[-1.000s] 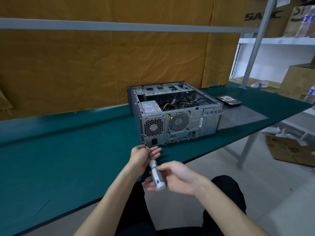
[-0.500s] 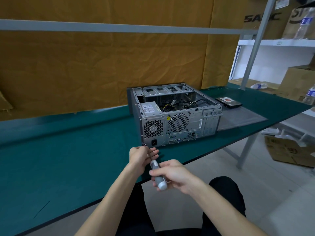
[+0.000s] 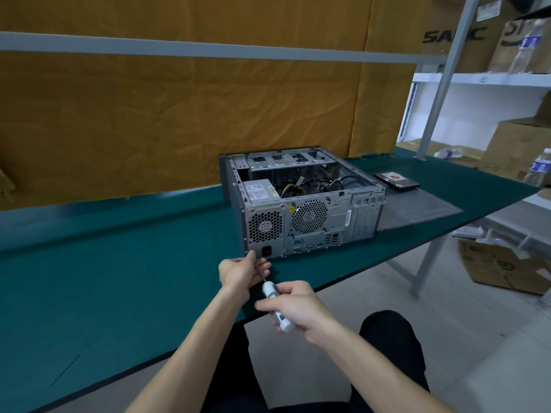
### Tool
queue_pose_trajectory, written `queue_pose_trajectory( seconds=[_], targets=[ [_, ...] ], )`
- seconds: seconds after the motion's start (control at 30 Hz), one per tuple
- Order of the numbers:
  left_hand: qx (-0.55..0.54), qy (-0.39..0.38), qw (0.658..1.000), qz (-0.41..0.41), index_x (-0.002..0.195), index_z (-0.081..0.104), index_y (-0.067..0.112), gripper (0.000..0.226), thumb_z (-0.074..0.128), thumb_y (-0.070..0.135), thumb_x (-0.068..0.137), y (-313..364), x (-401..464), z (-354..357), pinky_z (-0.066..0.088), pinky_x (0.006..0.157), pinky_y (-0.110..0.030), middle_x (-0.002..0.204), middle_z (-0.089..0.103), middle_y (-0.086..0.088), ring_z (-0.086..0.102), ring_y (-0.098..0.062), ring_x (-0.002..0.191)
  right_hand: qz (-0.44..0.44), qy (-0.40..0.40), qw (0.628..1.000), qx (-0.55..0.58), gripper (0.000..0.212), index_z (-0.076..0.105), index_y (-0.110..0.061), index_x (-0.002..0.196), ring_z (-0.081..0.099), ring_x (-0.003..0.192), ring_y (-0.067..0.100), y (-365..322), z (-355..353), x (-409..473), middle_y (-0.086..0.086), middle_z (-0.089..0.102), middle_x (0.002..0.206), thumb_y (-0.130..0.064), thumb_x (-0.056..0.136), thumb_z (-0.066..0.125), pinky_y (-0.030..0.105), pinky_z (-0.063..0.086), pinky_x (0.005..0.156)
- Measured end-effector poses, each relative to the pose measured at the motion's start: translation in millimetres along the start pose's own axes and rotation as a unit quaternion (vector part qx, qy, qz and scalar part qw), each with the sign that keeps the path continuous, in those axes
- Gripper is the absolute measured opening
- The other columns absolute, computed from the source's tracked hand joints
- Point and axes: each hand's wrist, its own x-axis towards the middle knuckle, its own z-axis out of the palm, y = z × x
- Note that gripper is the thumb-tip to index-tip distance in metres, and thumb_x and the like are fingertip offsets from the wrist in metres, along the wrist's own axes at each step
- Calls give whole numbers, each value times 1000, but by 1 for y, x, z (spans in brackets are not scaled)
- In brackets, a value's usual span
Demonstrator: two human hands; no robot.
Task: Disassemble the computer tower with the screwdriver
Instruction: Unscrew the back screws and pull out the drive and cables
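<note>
The grey computer tower (image 3: 304, 204) lies on its side on the green table (image 3: 104, 278), its top panel off and its rear face toward me. The power supply (image 3: 258, 190) and cables show inside. My right hand (image 3: 293, 305) grips the white handle of the screwdriver (image 3: 275, 308), whose shaft points up at the tower's lower left rear corner. My left hand (image 3: 241, 271) pinches the shaft near its tip, just below that corner. The tip itself is hidden by my fingers.
The removed side panel (image 3: 417, 211) lies flat right of the tower, with a hard drive (image 3: 396, 180) behind it. Shelving with cardboard boxes (image 3: 518, 150) and water bottles stands at right. A box (image 3: 504, 269) sits on the floor beside the table leg.
My right hand has shifted its grip round the screwdriver handle, as in turning it. My left hand has stayed at the tower's lower left corner.
</note>
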Motion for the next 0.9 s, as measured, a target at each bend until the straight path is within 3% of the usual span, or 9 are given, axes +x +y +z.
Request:
queue_pose_trajectory(
  seconds=[0.13,0.2,0.27,0.37,0.47,0.57,0.7,0.8,0.9],
  targets=[
    [-6,17,1000,8,100,60,-13,20,59,7,101,-2,1,3,56,47,-25,82,74,-20,74,-20,61,71,-49,988,125,27,60,-2,105,57,60,18,-2,7,-2,10,51,84,-22,92,73,35,58,54],
    [-4,21,1000,3,98,61,-12,20,59,7,101,-2,3,2,55,47,-25,82,75,-20,75,-21,62,113,-114,965,207,27,55,0,108,60,58,23,-8,1,-5,15,57,79,-25,100,56,34,56,52],
    [-6,16,1000,-5,94,61,-12,18,58,5,100,1,4,0,55,47,-25,82,74,-21,75,-22,62,111,-142,960,213,26,53,3,112,63,61,26,-9,-6,-6,21,66,82,-20,101,48,32,54,54],
    [-9,19,1000,-8,88,59,-10,16,60,3,98,4,4,1,57,48,-27,81,73,-23,74,-23,61,39,-40,996,70,24,64,-3,113,65,63,21,-6,-7,-3,14,72,90,-15,92,69,31,53,54],
    [1,33,999,1,83,62,-9,18,64,4,96,2,5,3,57,48,-25,78,74,-21,74,-21,60,-3,61,998,-34,31,60,-19,104,59,75,16,-2,2,0,1,62,96,-20,81,82,28,50,55],
    [-2,33,999,-1,83,62,-10,21,61,4,98,1,5,4,56,48,-24,78,75,-19,74,-21,60,44,-6,997,66,27,56,-13,103,61,72,19,-2,7,-1,7,52,95,-28,90,73,32,57,52],
    [-12,25,1000,-11,90,59,-12,19,57,3,100,4,4,4,57,50,-25,78,75,-20,74,-23,62,79,-103,978,165,28,53,1,117,70,62,30,-8,-3,-2,21,69,89,-22,101,49,31,54,47],
    [-26,14,999,-23,94,57,-12,14,55,1,100,7,3,3,56,48,-25,77,74,-23,74,-24,61,-17,-13,1000,12,20,63,-7,107,65,57,21,-3,-4,1,7,73,77,-16,91,68,29,48,49],
    [-29,23,999,-24,91,59,-12,12,62,-1,96,6,1,5,56,47,-24,76,73,-23,74,-23,58,-57,101,984,-132,31,57,-24,104,60,66,13,3,9,4,-5,63,87,-22,80,77,26,45,50]
  ],
)
